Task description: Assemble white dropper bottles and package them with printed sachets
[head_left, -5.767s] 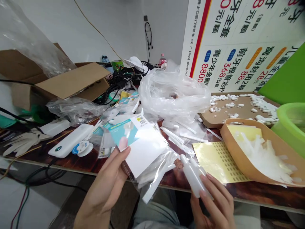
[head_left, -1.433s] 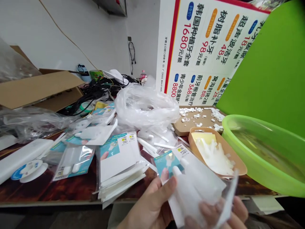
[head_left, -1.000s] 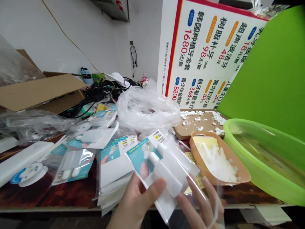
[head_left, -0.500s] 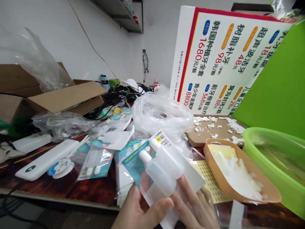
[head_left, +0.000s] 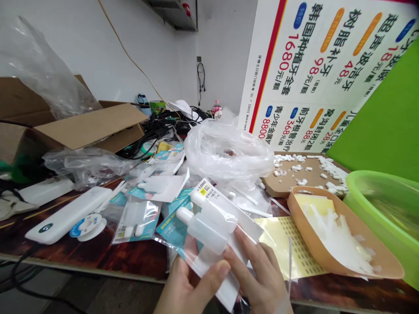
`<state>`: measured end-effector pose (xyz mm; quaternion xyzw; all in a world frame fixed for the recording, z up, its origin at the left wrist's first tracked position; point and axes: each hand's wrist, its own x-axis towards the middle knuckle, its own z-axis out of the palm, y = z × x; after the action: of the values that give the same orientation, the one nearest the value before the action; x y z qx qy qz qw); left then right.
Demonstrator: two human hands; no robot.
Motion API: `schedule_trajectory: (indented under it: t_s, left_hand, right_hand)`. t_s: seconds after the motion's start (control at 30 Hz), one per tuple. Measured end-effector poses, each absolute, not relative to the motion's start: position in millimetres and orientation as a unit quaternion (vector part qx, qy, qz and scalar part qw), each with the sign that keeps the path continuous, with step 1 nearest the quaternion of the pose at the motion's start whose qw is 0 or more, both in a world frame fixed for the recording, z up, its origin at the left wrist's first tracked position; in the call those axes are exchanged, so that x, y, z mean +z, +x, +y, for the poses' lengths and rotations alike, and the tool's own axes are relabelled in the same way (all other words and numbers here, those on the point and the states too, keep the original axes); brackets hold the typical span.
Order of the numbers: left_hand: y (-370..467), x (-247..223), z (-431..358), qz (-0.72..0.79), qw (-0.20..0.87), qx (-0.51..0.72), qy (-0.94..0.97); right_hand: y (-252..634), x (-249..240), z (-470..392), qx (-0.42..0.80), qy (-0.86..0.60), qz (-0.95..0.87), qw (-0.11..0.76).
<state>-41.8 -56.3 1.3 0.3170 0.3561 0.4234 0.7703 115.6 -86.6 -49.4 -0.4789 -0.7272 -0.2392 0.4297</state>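
A clear plastic bag [head_left: 170, 224] holds two translucent white bottles [head_left: 207, 233] with white caps and a blue-and-white printed card with a yellow price label. Its lower end is gripped by my left hand [head_left: 193, 283], thumb in front and fingers behind. My right hand [head_left: 258, 270] has its fingertips pressed against the bottles' lower ends, on the right side of the bag. The bag is tilted, caps pointing up and left. Behind it lie a similar filled bag [head_left: 139, 218] and more blue-and-white cards [head_left: 179, 205].
At the right stand an orange tray [head_left: 391, 264] of white strips and a green basin [head_left: 369, 185]. A yellow sticker sheet [head_left: 281, 250] lies beside the tray. White caps [head_left: 327, 168] sit on cardboard behind. A large plastic bag [head_left: 229, 148] and cardboard box [head_left: 91, 126] stand further back.
The bag of bottles has shifted left in view, with both hands still on it, and is tilted more to the left. The camera view has shifted slightly.
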Motion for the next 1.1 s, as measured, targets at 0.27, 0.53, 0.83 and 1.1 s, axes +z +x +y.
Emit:
schedule_trajectory:
  t_s: [0.27, 0.53, 0.83, 1.1]
  left_hand:
    - [-43, 7, -59, 0.342, 0.799, 0.381, 0.315]
    - [-36, 17, -68, 0.349, 0.817, 0.358, 0.289]
    - [-37, 18, -72, 0.316, 0.836, 0.33, 0.303]
    - [-32, 22, -76, 0.332, 0.824, 0.362, 0.282]
  right_hand:
    - [117, -43, -98, -0.248, -0.491, -0.731, 0.403]
    - [124, -35, -105, -0.242, -0.482, -0.725, 0.428]
    - [112, -36, -131, -0.156, -0.563, -0.697, 0.415]
    - [128, -42, -129, -0.101, -0.507, -0.75, 0.414]
